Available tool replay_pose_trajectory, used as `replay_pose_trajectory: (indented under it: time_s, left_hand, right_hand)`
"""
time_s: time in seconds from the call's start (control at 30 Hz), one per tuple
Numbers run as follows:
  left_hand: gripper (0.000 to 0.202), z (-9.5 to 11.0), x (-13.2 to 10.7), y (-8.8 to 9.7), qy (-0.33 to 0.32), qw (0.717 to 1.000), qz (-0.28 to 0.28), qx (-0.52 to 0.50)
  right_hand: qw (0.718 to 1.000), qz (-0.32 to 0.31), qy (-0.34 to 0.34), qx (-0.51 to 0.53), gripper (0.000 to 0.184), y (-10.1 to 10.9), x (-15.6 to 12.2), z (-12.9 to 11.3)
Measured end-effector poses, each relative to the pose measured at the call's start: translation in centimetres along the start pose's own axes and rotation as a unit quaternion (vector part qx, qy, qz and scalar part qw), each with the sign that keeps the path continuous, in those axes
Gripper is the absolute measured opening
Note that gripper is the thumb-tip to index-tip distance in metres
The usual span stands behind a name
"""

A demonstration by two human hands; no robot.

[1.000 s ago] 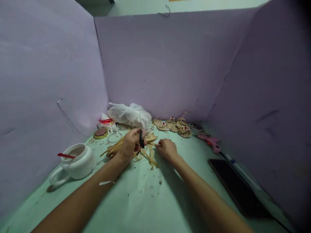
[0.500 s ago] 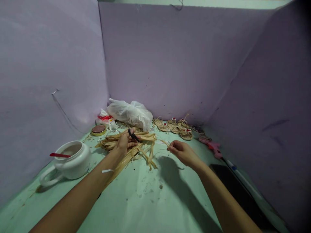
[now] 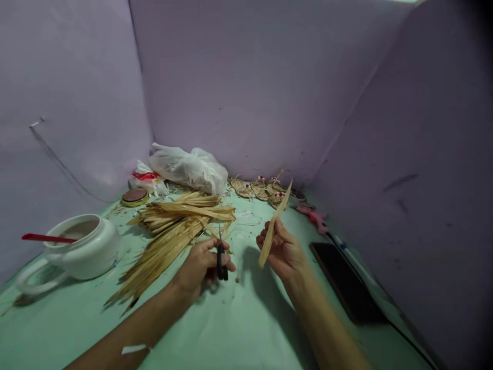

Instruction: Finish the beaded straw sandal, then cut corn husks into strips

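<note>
My left hand (image 3: 201,264) is closed round the black handles of a pair of small scissors (image 3: 222,263), whose blades point away from me. In my right hand (image 3: 285,251) a pale dried leaf strip (image 3: 276,224) stands tilted, pinched near its lower part with the tip up. The two hands are apart, with green tabletop between them. Behind and left of my left hand lies a bundle of dried leaf strips (image 3: 164,245), fanned toward me; a second bundle is folded at its back.
At left stands a white mug (image 3: 92,252) with a red stick (image 3: 46,238) in it. A white plastic bag (image 3: 192,170) and a round tin (image 3: 134,197) sit behind. Small woven pieces (image 3: 261,190), a pink glue gun (image 3: 314,216) and a black phone (image 3: 344,280) are to the right.
My left hand has left the leaf bundle and come nearer with the scissors. My right hand has drawn a strip away and turned it upright. The view has shifted right.
</note>
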State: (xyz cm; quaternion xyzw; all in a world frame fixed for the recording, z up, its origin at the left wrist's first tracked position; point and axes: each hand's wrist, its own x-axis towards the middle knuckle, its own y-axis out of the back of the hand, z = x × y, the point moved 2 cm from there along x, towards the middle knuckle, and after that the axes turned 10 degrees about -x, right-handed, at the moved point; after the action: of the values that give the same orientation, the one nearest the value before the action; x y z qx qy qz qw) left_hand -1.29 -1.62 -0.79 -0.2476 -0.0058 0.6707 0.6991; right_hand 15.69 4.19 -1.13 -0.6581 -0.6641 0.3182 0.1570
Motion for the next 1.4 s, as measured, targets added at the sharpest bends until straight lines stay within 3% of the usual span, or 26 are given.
replay_pose_trajectory:
  time_s: [0.13, 0.27, 0.4, 0.5, 0.7, 0.77, 0.8, 0.87, 0.9, 0.93, 1.0, 1.07, 1.1, 1.17, 1.23, 1.27, 1.33, 1.37, 1.4]
  left_hand:
    - [0.03, -2.5, -0.4, -0.4, 0.115, 0.99, -0.032, -0.078]
    - [0.02, -2.2, 0.0, 0.0, 0.143, 0.977, -0.048, -0.151]
    - [0.017, -1.5, 0.7, 0.9, 0.108, 0.977, -0.051, -0.175]
    - [0.024, -1.3, 0.9, 1.4, 0.076, 0.985, -0.023, -0.154]
    - [0.038, -1.4, 0.9, 1.4, 0.029, 0.985, -0.003, -0.17]
    - [0.04, -1.1, 1.0, 1.5, -0.005, 0.988, 0.008, -0.153]
    - [0.042, -0.8, 1.0, 1.7, -0.028, 0.989, 0.017, -0.143]
    - [0.045, 0.3, 1.0, 2.4, -0.077, 0.988, 0.036, -0.128]
    - [0.046, 0.9, 1.0, 2.7, -0.094, 0.987, 0.039, -0.125]
    - [0.047, 1.7, 1.0, 3.1, -0.106, 0.986, 0.035, -0.124]
    - [0.046, 3.1, 0.9, 4.0, -0.122, 0.984, 0.024, -0.129]
    - [0.043, 4.4, 0.8, 4.8, -0.138, 0.98, 0.027, -0.142]
    - [0.041, 4.9, 0.7, 5.2, -0.149, 0.977, 0.033, -0.149]
    - [0.037, 5.6, 0.4, 5.8, -0.167, 0.972, 0.042, -0.159]
    - [0.035, 6.2, 0.2, 6.2, -0.182, 0.968, 0.039, -0.166]
    - [0.034, 6.4, 0.0, 6.3, -0.188, 0.967, 0.04, -0.168]
    - [0.033, 6.8, -0.2, 6.6, -0.196, 0.964, 0.046, -0.173]
    - [0.033, 7.0, -0.3, 6.7, -0.195, 0.964, 0.05, -0.175]
    - [0.033, 7.1, -0.3, 6.7, -0.193, 0.964, 0.052, -0.178]
  right_hand:
    - [0.997, 0.005, 0.071, -0.018, 0.025, -0.1, -0.2, 0.7]
    - [0.982, -0.092, 0.127, -0.108, 0.023, -1.0, -1.5, 1.0]
    - [0.921, -0.257, 0.149, -0.252, 0.007, -1.4, -2.9, 1.1]
    - [0.86, -0.365, 0.178, -0.31, 0.011, -1.7, -3.5, 1.1]
    - [0.792, -0.44, 0.175, -0.385, 0.02, -2.5, -4.2, 2.0]
    - [0.793, -0.425, 0.165, -0.403, 0.019, -2.3, -4.0, 2.1]
    - [0.812, -0.381, 0.169, -0.409, 0.016, -2.1, -3.6, 1.9]
    - [0.86, -0.224, 0.177, -0.423, 0.006, -1.0, -2.4, 1.2]
    - [0.87, -0.141, 0.169, -0.442, 0.007, -0.3, -1.8, 0.8]
    - [0.859, -0.083, 0.148, -0.483, 0.012, 0.4, -1.2, 0.6]
    - [0.795, -0.056, 0.083, -0.598, 0.018, 1.3, -0.7, 0.6]
    - [0.709, -0.084, 0.049, -0.698, 0.018, 1.5, -1.4, 1.1]
    - [0.68, -0.109, 0.053, -0.723, 0.017, 1.3, -2.1, 1.5]
    - [0.658, -0.184, 0.085, -0.725, 0.016, 0.2, -4.1, 2.4]
    - [0.698, -0.277, 0.088, -0.655, 0.021, -1.1, -5.7, 3.1]
    - [0.731, -0.281, 0.092, -0.615, 0.025, -1.5, -6.0, 3.2]
    - [0.789, -0.201, 0.109, -0.571, 0.029, -1.7, -5.7, 2.5]
    - [0.798, -0.145, 0.116, -0.573, 0.028, -1.5, -5.2, 2.0]
    - [0.789, -0.105, 0.118, -0.594, 0.026, -1.2, -4.7, 1.6]
